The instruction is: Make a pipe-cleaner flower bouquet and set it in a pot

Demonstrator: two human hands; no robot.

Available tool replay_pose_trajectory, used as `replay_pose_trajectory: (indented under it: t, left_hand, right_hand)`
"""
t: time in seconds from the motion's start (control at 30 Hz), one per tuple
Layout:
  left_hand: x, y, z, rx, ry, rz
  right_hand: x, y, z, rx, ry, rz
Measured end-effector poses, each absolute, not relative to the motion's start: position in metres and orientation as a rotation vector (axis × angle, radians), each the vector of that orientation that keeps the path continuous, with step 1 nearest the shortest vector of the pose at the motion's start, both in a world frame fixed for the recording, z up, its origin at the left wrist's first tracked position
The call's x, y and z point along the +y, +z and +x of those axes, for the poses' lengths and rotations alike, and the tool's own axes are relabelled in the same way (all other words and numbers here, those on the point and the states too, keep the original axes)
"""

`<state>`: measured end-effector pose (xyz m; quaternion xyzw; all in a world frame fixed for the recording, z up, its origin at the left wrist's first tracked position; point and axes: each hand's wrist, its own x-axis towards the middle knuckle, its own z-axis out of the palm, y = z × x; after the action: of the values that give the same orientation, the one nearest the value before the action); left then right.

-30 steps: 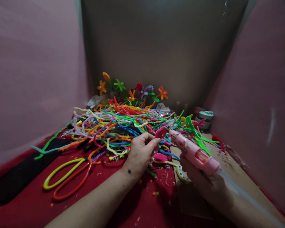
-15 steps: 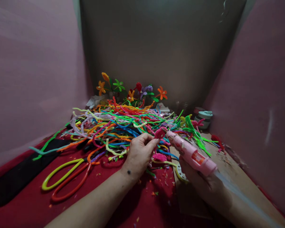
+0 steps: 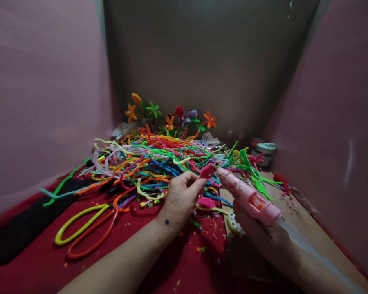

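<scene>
Between thumb and forefinger, my left hand [image 3: 181, 198] pinches a dark pink fuzzy pipe-cleaner petal [image 3: 206, 172]. More pink fuzzy pieces [image 3: 206, 202] hang just below those fingers; whether they join the petal I cannot tell. My right hand [image 3: 257, 228] is wrapped round a pink hot glue gun [image 3: 248, 195], whose nozzle points at the petal and is very near or touching its edge. A clear glue stick [image 3: 306, 241] sticks out of the gun's back end. Behind both hands lies a big heap of coloured pipe cleaners [image 3: 159, 157].
Scissors with yellow and red handles [image 3: 92, 228] lie on the red cloth [image 3: 135, 261] at left, beside a black strip [image 3: 21, 228]. Pipe-cleaner flowers [image 3: 180, 116] stand at the back. A lidded container [image 3: 263, 153] and a brown board [image 3: 279, 200] are at right.
The glue gun has shifted very slightly to the right. My left hand and the pink petal stay almost where they were.
</scene>
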<state>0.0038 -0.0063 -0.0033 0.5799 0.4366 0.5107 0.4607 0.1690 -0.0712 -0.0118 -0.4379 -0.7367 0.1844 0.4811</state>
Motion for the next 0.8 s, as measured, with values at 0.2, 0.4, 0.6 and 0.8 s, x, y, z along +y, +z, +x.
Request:
replay_pose_trajectory:
  t: [0.2, 0.4, 0.6, 0.8]
  left_hand:
    - [-0.0058, -0.0024, 0.0039, 1.067, 1.26, 1.384]
    - [-0.0024, -0.0069, 0.0033, 1.046, 1.261, 1.377]
    - [-0.0038, -0.0057, 0.0032, 1.068, 1.238, 1.393]
    - [-0.0051, -0.0042, 0.0038, 1.07, 1.244, 1.39]
  right_hand:
    - [-0.071, -0.0094, 0.1672, -1.793, 0.475, -1.053]
    - [-0.0703, -0.0077, 0.1643, -1.773, 0.437, -1.017]
    - [-0.0709, -0.0083, 0.1662, -1.804, 0.439, -1.028]
    - [-0.0699, -0.0065, 0.1672, -1.81, 0.394, -1.031]
